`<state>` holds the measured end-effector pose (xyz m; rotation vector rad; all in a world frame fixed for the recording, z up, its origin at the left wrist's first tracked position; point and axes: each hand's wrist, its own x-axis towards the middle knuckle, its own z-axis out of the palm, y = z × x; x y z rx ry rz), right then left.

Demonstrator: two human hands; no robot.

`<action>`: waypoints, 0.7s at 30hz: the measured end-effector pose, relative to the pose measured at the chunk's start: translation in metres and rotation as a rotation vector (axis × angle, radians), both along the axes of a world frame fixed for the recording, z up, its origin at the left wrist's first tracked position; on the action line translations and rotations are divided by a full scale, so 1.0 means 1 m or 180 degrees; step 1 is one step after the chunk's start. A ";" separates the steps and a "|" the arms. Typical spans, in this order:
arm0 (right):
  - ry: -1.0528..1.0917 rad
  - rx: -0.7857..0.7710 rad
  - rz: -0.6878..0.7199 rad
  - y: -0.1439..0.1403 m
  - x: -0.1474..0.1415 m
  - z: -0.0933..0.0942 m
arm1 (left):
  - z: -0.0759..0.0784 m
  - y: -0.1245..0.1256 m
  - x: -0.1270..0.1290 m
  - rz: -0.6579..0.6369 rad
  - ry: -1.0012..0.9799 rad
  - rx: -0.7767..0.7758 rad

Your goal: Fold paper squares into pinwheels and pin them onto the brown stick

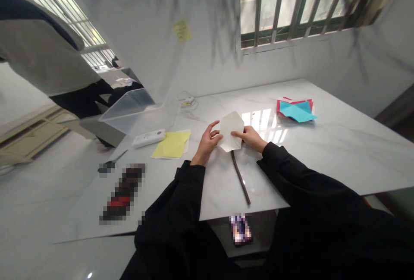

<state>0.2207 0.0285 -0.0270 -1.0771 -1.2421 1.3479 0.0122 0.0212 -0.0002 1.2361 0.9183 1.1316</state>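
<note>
Shaping seems in hand: my left fingers (217,139) and right fingers (238,134) hold the paper (231,125) by opposite sides near the rod (240,178), and the next move likely needs even pressure.

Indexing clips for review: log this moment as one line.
left hand: holding cream paper by left edge | right hand: holding its right edge | brown stick: extends below paper

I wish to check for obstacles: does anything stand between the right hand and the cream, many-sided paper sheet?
Nothing visible does: the right hand touches the paper sheet. The thin, dark brown stick shows below the sheet's lower edge, not between them.
</note>
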 end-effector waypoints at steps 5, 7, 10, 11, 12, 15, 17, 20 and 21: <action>0.0409 -0.0174 -0.0326 0.002 -0.001 -0.002 | 0.007 -0.004 -0.003 -0.0216 0.0023 0.0106; 0.0586 -0.0232 -0.0335 0.002 -0.002 0.000 | 0.009 -0.007 -0.002 -0.0405 0.0104 0.0203; 0.0807 -0.0378 -0.0355 0.002 -0.002 0.002 | 0.009 -0.010 -0.001 -0.0651 0.0147 0.0311; 0.0867 -0.0433 -0.0404 0.002 -0.002 0.003 | 0.009 -0.010 -0.001 -0.0705 0.0136 0.0314; 0.0918 -0.0476 -0.0460 0.003 -0.001 0.003 | 0.009 -0.010 -0.001 -0.0746 0.0116 0.0302; 0.1086 -0.0540 -0.0517 0.005 0.001 0.003 | 0.006 -0.006 -0.002 -0.0792 0.0084 0.0282; 0.1158 -0.0574 -0.0507 0.005 0.001 0.004 | 0.003 -0.004 -0.002 -0.0724 0.0171 0.0358; 0.1081 -0.0578 -0.0414 0.002 0.000 0.007 | 0.000 -0.002 0.000 -0.0480 0.0349 0.0460; 0.1017 -0.0550 -0.0335 0.000 -0.001 0.008 | -0.001 -0.002 0.001 -0.0394 0.0401 0.0471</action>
